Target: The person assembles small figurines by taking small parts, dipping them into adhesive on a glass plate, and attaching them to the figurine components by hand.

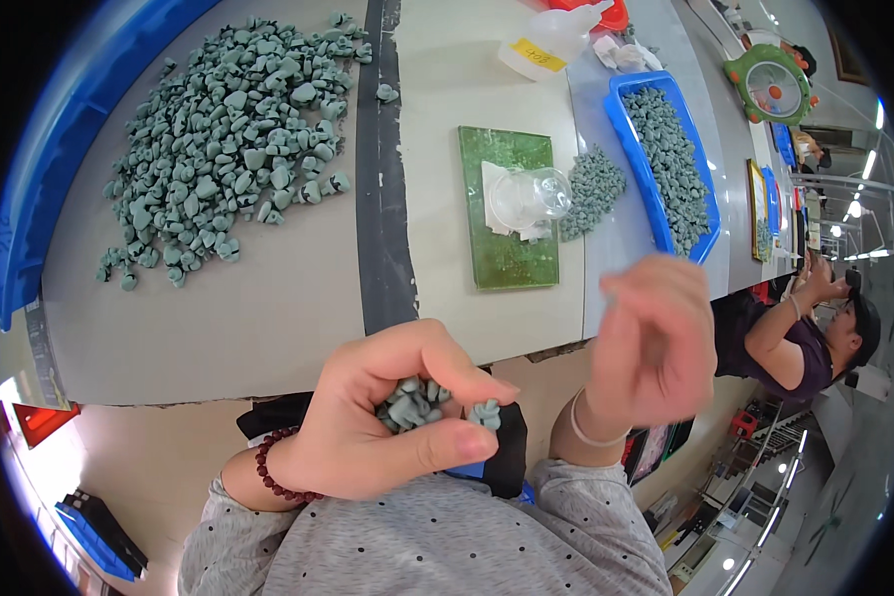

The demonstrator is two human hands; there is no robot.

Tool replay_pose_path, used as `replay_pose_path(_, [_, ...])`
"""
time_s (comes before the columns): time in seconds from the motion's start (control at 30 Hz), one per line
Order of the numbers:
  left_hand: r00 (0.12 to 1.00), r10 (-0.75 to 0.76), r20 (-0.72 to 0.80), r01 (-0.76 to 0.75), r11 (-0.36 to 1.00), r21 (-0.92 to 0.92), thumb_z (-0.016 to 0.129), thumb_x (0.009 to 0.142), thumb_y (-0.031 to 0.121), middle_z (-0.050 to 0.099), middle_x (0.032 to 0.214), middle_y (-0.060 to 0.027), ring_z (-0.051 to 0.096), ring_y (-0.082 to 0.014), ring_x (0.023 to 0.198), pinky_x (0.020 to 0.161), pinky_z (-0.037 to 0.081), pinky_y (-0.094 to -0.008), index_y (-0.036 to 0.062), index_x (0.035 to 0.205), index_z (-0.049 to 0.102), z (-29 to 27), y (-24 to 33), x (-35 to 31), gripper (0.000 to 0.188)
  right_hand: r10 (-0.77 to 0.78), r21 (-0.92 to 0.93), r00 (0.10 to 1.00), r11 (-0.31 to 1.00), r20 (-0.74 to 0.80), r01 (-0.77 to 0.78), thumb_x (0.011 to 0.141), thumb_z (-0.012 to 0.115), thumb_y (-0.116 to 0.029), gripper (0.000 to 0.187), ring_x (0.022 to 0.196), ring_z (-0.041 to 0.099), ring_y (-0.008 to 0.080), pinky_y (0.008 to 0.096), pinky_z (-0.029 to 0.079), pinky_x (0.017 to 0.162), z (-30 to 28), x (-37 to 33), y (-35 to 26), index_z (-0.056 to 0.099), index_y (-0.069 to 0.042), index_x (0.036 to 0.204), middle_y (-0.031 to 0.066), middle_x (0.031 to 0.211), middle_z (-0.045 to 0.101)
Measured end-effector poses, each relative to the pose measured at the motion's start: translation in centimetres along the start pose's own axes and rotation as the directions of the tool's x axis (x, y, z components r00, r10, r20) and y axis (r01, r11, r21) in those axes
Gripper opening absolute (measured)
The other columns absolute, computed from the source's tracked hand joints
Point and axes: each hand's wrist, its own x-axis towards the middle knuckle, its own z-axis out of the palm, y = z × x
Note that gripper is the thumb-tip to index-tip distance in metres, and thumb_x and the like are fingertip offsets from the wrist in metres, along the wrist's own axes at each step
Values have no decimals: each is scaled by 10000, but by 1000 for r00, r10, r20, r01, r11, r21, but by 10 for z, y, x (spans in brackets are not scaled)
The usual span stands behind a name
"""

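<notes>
My left hand (368, 427) is closed around several small grey-green molded pieces (407, 407) in its palm. Between its thumb and index fingertip it pinches one such piece (485, 414). My right hand (661, 338) is raised to the right of it, apart from the pieces, with curled fingers smeared by motion; whether anything is in them does not show. Ahead on the table, a clear plastic cup (546, 194) lies on a white pad on a green slab (512, 263). Just right of it is a heap of smaller grey-green pieces (594, 189).
A large pile of grey-green pieces (233, 129) covers the table's left part, beside a blue tray (45, 149). Far right are a blue tray of small pieces (616, 109), a squeeze bottle (571, 35) and a green fan (773, 87). Another person (790, 348) sits at right.
</notes>
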Motion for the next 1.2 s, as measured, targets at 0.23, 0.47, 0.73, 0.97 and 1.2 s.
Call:
replay_pose_path(0.23, [992, 93, -81, -86, 993, 77, 658, 754, 6, 610, 789, -129, 602, -178, 632, 543, 487, -267, 25, 881, 534, 10, 2, 1, 178, 209, 520, 971, 821, 111, -237, 537, 592, 116, 257, 568, 601, 200, 269, 429, 506, -1, -26, -36, 609, 12, 772, 120, 709, 644])
replay_pose_path(0.47, [940, 341, -10, -301, 844, 444, 662, 781, 7, 633, 763, -123, 580, -136, 605, 535, 446, -234, 21, 863, 498, 11, -3, -4, 184, 254, 564, 940, 753, 228, -340, 555, 626, 109, 267, 601, 620, 190, 261, 466, 532, 1, -24, -40, 613, 7, 802, 120, 725, 647])
replay_pose_path(0.73, [890, 438, 122, -427, 712, 557, 665, 770, -21, 643, 754, -156, 552, -112, 535, 503, 417, -219, 17, 872, 484, 7, -7, -1, 211, 19, 284, 997, 958, 77, -40, 681, 661, 38, 117, 537, 611, 205, 276, 468, 457, 3, -25, -44, 570, 34, 755, 136, 653, 606])
replay_pose_path(0.97, [868, 471, 158, -478, 703, 527, 630, 753, -79, 640, 789, -183, 569, -138, 530, 445, 427, -239, 6, 919, 508, 6, -7, -1, 222, -33, 220, 992, 975, 122, 6, 650, 670, 53, 131, 539, 612, 208, 277, 478, 471, -2, -21, -45, 586, 34, 749, 141, 687, 624])
replay_pose_path(1.2, [866, 481, 135, -468, 687, 556, 656, 740, -48, 637, 771, -158, 542, -133, 511, 450, 392, -247, 27, 899, 514, 7, -5, 0, 227, -160, 288, 978, 951, 135, 116, 653, 684, -10, 150, 570, 620, 215, 284, 486, 500, -1, -14, -37, 614, 41, 775, 163, 750, 646])
